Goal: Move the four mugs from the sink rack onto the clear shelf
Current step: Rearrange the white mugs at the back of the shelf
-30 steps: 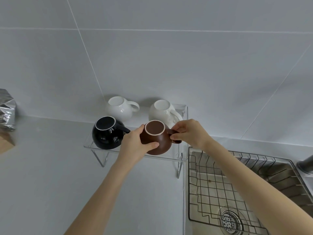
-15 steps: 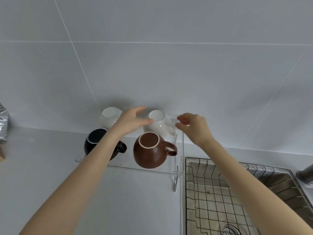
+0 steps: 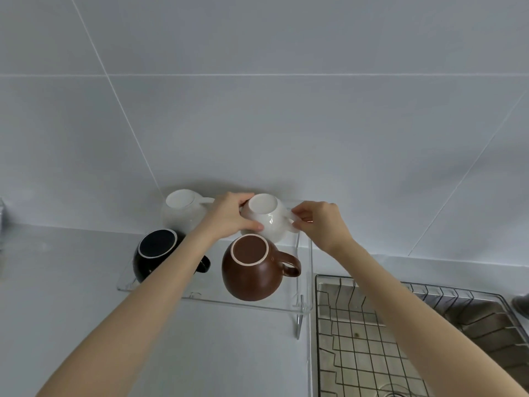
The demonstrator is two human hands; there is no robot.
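- On the clear shelf (image 3: 160, 287) against the wall, all four mugs sit upside down; the sink rack (image 3: 400, 325) looks empty.
- Left hand (image 3: 229, 216) cups the rear white mug (image 3: 266, 219); right hand (image 3: 317, 222) pinches its handle.
- Black mug (image 3: 157, 253), brown mug (image 3: 252, 270) and second white mug (image 3: 180, 210) crowd close.
- Risk: turning this mug may knock a neighbour, or nudge the brown one off the front edge.
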